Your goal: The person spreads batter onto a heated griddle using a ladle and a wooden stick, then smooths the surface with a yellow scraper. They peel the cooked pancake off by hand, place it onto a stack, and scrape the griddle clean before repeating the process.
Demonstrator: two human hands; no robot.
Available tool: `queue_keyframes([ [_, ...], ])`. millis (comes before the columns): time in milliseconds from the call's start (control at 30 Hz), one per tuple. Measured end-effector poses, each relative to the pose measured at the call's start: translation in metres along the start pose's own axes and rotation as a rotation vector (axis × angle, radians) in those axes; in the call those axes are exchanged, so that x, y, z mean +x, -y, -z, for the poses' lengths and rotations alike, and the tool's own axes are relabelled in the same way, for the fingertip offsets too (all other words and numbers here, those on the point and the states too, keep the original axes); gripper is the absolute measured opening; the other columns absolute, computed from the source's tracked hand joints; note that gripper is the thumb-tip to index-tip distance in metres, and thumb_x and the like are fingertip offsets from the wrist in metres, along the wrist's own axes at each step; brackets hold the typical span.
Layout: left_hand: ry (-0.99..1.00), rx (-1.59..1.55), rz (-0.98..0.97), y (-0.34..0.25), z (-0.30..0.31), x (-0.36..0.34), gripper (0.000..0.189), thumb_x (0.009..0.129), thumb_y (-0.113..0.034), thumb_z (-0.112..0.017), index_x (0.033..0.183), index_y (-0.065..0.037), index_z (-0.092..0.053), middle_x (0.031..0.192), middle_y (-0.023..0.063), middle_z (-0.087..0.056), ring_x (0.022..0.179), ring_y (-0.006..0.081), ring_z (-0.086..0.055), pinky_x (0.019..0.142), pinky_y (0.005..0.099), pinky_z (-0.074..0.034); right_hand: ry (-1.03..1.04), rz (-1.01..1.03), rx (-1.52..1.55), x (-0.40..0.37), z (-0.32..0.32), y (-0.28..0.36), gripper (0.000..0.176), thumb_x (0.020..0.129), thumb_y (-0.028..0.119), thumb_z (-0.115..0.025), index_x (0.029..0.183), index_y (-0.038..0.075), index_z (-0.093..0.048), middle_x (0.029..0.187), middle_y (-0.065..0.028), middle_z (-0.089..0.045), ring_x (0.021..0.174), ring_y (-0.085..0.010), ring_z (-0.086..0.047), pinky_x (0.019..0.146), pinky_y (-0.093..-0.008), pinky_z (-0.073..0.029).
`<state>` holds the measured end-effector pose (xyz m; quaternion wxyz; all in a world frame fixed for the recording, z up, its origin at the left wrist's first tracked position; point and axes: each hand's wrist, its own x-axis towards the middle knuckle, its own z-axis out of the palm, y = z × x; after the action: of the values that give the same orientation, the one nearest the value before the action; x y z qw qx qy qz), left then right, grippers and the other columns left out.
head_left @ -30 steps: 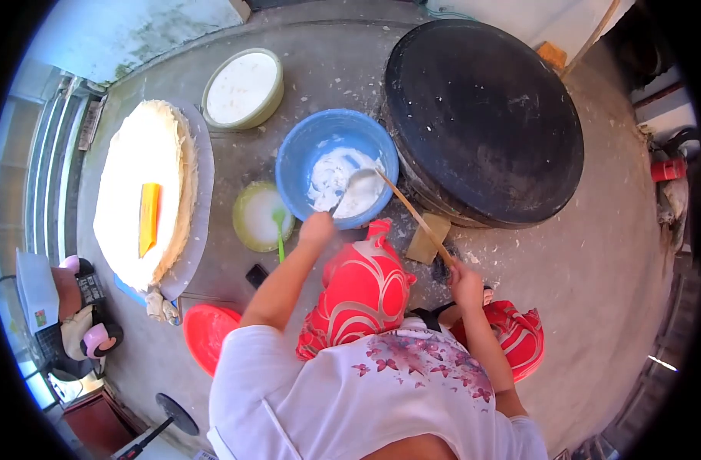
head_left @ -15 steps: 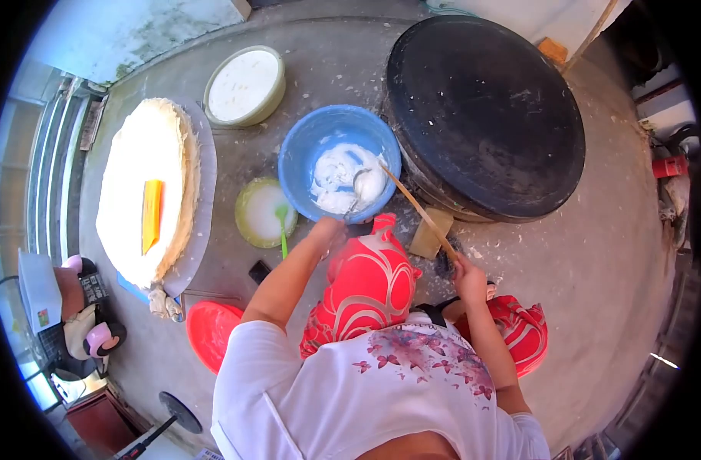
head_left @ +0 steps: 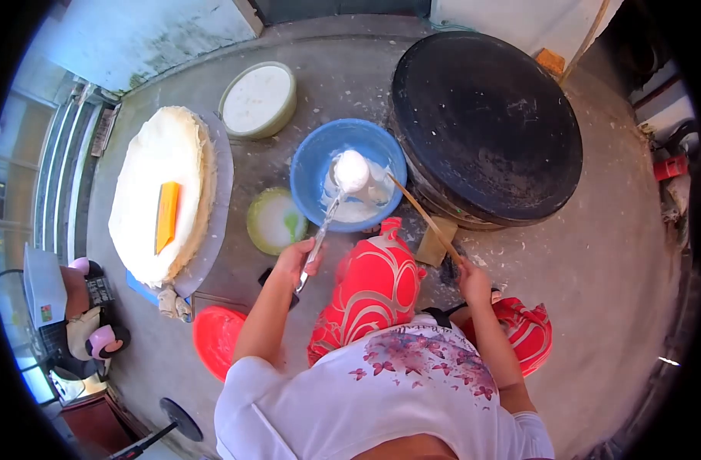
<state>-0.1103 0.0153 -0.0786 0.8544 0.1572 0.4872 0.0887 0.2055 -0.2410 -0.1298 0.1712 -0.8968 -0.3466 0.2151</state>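
The metal ladle [head_left: 326, 221], heaped with white paste [head_left: 352, 172], is over the blue basin [head_left: 302, 170]; my left hand [head_left: 297, 261] is closed around the ladle's handle. My right hand [head_left: 474, 280] grips the wooden stick [head_left: 425, 216], its far tip at the basin's rim. A round black griddle [head_left: 488, 126] stands alongside.

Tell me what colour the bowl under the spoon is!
The bowl is blue, clearest in the head view.

Grey floor [head_left: 611, 291], flecked with white, carries a blue basin [head_left: 310, 157], a yellow-green bowl [head_left: 257, 235] just left of it, a pale green basin [head_left: 280, 123] farther off and a red basin [head_left: 216, 341] at lower left. Black round griddle [head_left: 488, 126] stands right of the blue basin, tan square piece [head_left: 433, 247] near it
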Motion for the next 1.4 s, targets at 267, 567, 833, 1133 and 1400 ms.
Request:
queue_keyframes([
  [267,0.042,0.1,-0.204,-0.006,-0.015,-0.027,0.031,0.09,-0.027,-0.041,0.102,0.001,-0.05,0.062,0.0089,-0.052,0.04,0.012,-0.039,0.036,0.0234,-0.03,-0.012,0.024,0.03,-0.001,0.0,0.001,0.024,0.086,0.018,-0.05,0.106,0.011,-0.06,0.064,-0.0143,-0.06,0.062,-0.0292,-0.06,0.058,-0.0376,-0.047],
  [567,-0.077,-0.174,0.003,0.034,0.013,0.114,0.021,0.09,-0.019,-0.046,0.102,-0.002,-0.049,0.072,0.004,-0.054,0.064,0.014,-0.053,0.043,0.0228,-0.042,0.012,0.012,0.056,0.0,-0.006,-0.006,0.025,0.087,0.019,-0.049,0.108,0.01,-0.059,0.061,-0.0121,-0.059,0.058,-0.0256,-0.061,0.056,-0.0354,-0.047],
  [833,-0.272,-0.26,0.047,0.032,0.004,0.089,0.031,0.094,-0.025,-0.032,0.093,0.002,-0.048,0.06,0.0049,-0.045,0.042,0.0106,-0.034,0.035,0.0202,-0.027,0.037,-0.006,0.064,-0.002,-0.004,-0.006,0.025,0.087,0.019,-0.049,0.108,0.009,-0.059,0.06,-0.0114,-0.059,0.056,-0.0228,-0.061,0.055,-0.0337,-0.047],
  [1133,-0.004,-0.002,-0.197,0.012,-0.01,-0.002,0.03,0.092,-0.027,-0.037,0.096,0.001,-0.048,0.058,0.0067,-0.046,0.039,0.0121,-0.033,0.035,0.0245,-0.028,0.11,-0.036,0.148,-0.001,0.007,0.003,0.025,0.088,0.022,-0.049,0.107,0.009,-0.059,0.062,-0.0121,-0.06,0.056,-0.0219,-0.06,0.056,-0.0326,-0.046],
  [1400,0.031,0.085,-0.359,-0.021,-0.059,-0.071,0.027,0.092,-0.021,-0.037,0.095,0.002,-0.051,0.059,0.0093,-0.05,0.039,0.0136,-0.039,0.035,0.0245,-0.029,0.137,0.064,0.399,-0.008,0.003,-0.01,0.023,0.083,0.016,-0.06,0.101,0.002,-0.06,0.071,-0.0043,-0.063,0.061,-0.0121,-0.058,0.057,-0.025,-0.045],
])
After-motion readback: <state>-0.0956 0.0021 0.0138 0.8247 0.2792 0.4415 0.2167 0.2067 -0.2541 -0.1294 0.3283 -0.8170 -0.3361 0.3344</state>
